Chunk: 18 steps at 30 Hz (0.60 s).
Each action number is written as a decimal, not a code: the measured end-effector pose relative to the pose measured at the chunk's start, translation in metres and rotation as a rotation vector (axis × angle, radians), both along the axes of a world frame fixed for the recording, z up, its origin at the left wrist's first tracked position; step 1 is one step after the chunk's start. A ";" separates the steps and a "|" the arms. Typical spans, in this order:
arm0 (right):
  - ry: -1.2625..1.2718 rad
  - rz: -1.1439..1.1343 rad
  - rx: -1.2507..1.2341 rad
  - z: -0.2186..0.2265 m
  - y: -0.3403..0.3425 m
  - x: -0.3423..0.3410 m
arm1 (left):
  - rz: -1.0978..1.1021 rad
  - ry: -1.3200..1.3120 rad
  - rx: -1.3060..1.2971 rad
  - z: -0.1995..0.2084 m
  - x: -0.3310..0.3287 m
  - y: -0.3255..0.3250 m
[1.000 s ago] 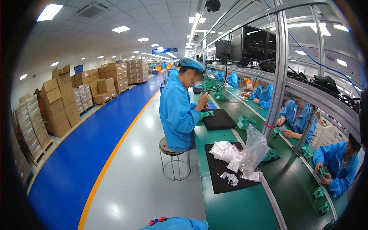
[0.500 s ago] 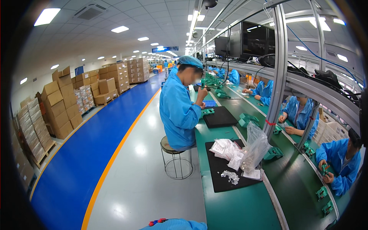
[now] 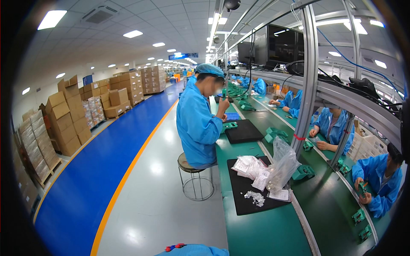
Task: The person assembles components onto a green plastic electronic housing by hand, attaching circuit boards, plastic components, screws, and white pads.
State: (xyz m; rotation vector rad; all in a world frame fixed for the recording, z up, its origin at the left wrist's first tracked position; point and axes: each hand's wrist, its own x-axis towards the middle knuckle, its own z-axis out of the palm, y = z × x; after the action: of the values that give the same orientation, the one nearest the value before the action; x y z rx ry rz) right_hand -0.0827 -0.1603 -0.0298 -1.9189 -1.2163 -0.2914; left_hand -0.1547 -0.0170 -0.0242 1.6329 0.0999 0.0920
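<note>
Neither of my hands shows in the head view. A blue sleeve, seemingly my own, crosses the lower edge, with a small red and dark blue item on it. Ahead of it on the green workbench lies a black mat. It carries a small heap of translucent white pieces, several white labelled packets and a clear plastic bag. Beside the bag, on the dark green conveyor, sits a green plastic housing.
A co-worker in blue sits on a round stool, at another black mat. Metal posts rise along the bench. Others work across the conveyor. Cardboard boxes line the blue walkway on the left.
The view has shifted very slightly, so the bench and the co-worker sit a little further left. The things on the mat look the same.
</note>
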 end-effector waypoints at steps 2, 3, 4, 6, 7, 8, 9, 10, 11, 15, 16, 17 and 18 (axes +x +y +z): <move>-0.045 -0.019 -0.019 0.003 0.000 -0.002 | -0.027 0.073 0.025 0.001 0.001 0.001; -0.086 -0.038 -0.040 0.004 -0.001 -0.003 | -0.041 0.074 0.024 0.001 0.003 0.002; -0.086 -0.058 -0.047 0.005 -0.002 -0.003 | -0.084 0.084 0.017 0.003 0.006 0.004; 0.098 -0.068 -0.091 0.005 -0.002 0.000 | -0.218 0.035 0.017 0.006 0.017 0.017; 0.185 -0.045 -0.117 0.007 -0.001 0.001 | -0.252 0.040 0.000 0.010 0.024 0.030; 0.275 -0.025 -0.141 0.008 0.004 0.005 | -0.212 -0.002 0.121 0.015 0.034 0.047; 0.275 -0.016 -0.182 0.002 0.008 0.008 | -0.193 -0.055 0.233 0.018 0.046 0.068; 0.281 -0.032 -0.229 -0.007 0.009 0.011 | -0.125 -0.048 0.321 0.015 0.070 0.084; 0.268 -0.031 -0.248 -0.006 0.013 0.011 | -0.059 -0.095 0.546 0.014 0.093 0.105; 0.201 -0.070 -0.294 -0.001 0.015 0.013 | 0.434 -0.002 1.051 0.001 0.191 0.186; 0.196 -0.104 -0.296 0.000 0.013 0.010 | 0.504 0.093 1.189 0.001 0.210 0.211; 0.150 -0.109 -0.315 0.000 0.012 0.006 | 0.594 0.080 1.225 -0.001 0.224 0.228; 0.099 -0.119 -0.332 -0.002 0.014 0.005 | 0.686 0.057 1.256 -0.003 0.238 0.245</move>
State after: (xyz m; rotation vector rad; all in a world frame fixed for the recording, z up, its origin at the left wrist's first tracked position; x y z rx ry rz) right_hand -0.0779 -0.1467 -0.0318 -2.2672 -1.1416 -0.0561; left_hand 0.0833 0.2278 -0.0276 2.7771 0.7671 0.7545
